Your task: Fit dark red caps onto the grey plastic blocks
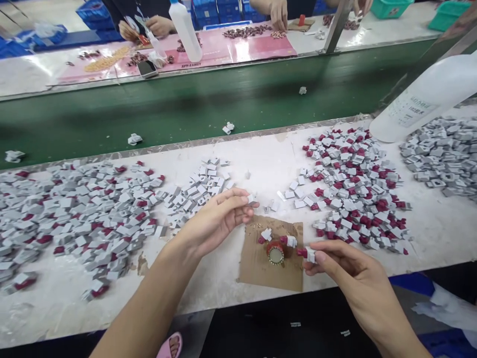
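Observation:
My left hand [227,214] pinches a small light-grey plastic part [251,199] above the table, beside the top edge of a brown cardboard piece [257,266]. My right hand [343,263] holds a grey-and-maroon plastic part [308,254] between thumb and fingers, at the cardboard's right edge. On the cardboard sits a bottle cap [276,253], its metallic inside partly showing. Two more grey-and-maroon pieces lie by it: one piece [266,235] at its upper left, another piece [288,241] at its upper right.
Heaps of grey-and-maroon parts [357,189] lie right and left, with loose grey pieces [203,184] between. A large white bottle [425,99] leans in at right. Beyond runs a green conveyor belt [179,112] with a few parts; co-workers' hands [278,15] are at the far table.

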The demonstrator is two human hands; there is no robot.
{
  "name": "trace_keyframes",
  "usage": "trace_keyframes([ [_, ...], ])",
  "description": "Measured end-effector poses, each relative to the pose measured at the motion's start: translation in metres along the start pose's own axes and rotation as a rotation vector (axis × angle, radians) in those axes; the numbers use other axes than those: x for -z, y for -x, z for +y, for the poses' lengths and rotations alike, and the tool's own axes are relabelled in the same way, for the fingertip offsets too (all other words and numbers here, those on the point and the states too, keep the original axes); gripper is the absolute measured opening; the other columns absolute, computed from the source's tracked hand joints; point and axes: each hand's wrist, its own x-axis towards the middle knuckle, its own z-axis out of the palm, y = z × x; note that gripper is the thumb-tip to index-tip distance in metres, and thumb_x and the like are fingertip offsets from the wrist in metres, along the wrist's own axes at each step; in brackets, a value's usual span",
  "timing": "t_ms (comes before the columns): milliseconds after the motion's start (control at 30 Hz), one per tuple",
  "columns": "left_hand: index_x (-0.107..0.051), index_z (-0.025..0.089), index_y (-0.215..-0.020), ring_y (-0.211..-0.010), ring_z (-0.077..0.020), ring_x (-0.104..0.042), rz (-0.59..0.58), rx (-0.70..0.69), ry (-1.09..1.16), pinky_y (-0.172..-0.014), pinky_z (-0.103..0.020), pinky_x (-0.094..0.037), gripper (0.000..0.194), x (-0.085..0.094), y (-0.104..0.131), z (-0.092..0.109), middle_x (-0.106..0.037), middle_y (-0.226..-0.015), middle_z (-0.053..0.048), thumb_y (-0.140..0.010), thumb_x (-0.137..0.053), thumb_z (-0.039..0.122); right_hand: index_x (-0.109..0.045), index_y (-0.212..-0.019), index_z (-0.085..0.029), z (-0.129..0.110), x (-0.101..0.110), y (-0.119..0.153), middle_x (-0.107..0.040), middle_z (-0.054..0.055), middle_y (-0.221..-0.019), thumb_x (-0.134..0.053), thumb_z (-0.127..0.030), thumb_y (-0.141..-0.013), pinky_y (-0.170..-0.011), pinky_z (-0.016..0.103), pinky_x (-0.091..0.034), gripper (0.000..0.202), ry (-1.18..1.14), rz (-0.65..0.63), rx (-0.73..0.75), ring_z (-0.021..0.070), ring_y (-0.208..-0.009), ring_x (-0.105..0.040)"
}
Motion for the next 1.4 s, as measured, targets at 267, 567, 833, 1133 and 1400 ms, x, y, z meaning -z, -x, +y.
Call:
trace_keyframes([
  [267,-0.086,0.024,-0.112,-0.093,-0.0207,-0.080,0.053,-0.121,-0.191,-0.095,-0.037,-0.065,0.023,0.004,0.011,-0.023,-0.084,-0.093,-0.006,-0.094,-0.093,0.036,-0.094,-0.096,-0.035,0.006,-0.016,0.001,-0.090,0.004,-0.094,-0.087,-0.037,-0.098,-0.070,0.032,-0.076,0.007,0.105,-0.033,0.290,0.0265,-0.080,-0.089],
  [567,-0.073,0.024,-0.107,-0.086,-0.0251,-0.084,0.073,-0.245,-0.395,-0.073,-0.037,-0.066,0.031,-0.002,0.013,-0.031,-0.086,-0.106,-0.009,-0.098,-0.088,0.050,-0.091,-0.106,-0.036,0.014,-0.018,0.006,-0.091,0.004,-0.106,-0.082,-0.024,-0.101,-0.081,0.037,-0.077,0.016,0.214,-0.075,0.454,0.0293,-0.097,-0.090],
  [833,-0.078,0.027,-0.107,-0.089,-0.0256,-0.079,0.107,-0.316,-0.523,-0.086,-0.040,-0.065,0.023,-0.010,0.014,-0.032,-0.082,-0.089,-0.004,-0.098,-0.085,0.047,-0.088,-0.109,-0.036,0.007,-0.022,0.005,-0.090,0.004,-0.103,-0.079,-0.018,-0.103,-0.079,0.041,-0.076,0.021,0.258,-0.113,0.531,0.0303,-0.094,-0.089],
  [1133,-0.076,0.029,-0.106,-0.099,-0.0295,-0.083,0.063,-0.294,-0.456,-0.086,-0.041,-0.067,0.022,-0.020,0.015,-0.028,-0.085,-0.099,-0.006,-0.096,-0.088,0.045,-0.091,-0.103,-0.040,-0.004,-0.020,0.004,-0.090,0.003,-0.096,-0.084,-0.021,-0.098,-0.074,0.046,-0.075,0.021,0.187,-0.051,0.498,0.0324,-0.087,-0.088],
  [1400,-0.081,0.024,-0.114,-0.097,-0.0241,-0.083,-0.175,-0.269,-0.209,-0.089,-0.036,-0.069,0.023,-0.058,0.009,-0.024,-0.085,-0.104,-0.007,-0.101,-0.087,0.042,-0.091,-0.098,-0.040,-0.026,-0.011,-0.036,-0.088,0.000,-0.095,-0.093,-0.039,-0.096,-0.107,0.055,-0.071,0.003,-0.314,0.077,0.298,0.0304,-0.104,-0.089],
])
